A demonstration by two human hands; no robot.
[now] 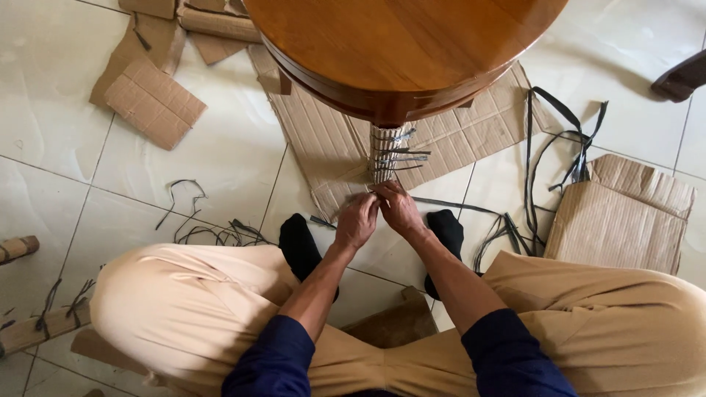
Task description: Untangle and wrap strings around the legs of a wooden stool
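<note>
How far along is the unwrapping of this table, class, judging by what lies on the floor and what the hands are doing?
Done: the round wooden tabletop is bare, with cardboard pieces and black straps shed on the tiled floor. In hand: left hand and right hand work at the leg wrapping's lower end. Left: that strapped cardboard wrapping.

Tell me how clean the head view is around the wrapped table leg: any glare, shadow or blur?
Head view: even daylight, no harsh glare on the floor tiles; a soft sheen on the round wooden table, which shades the wrapped leg. The left hand and right hand are sharp enough at the leg's base, though the fingertips blend together. Edges bow slightly from the wide lens.
</note>
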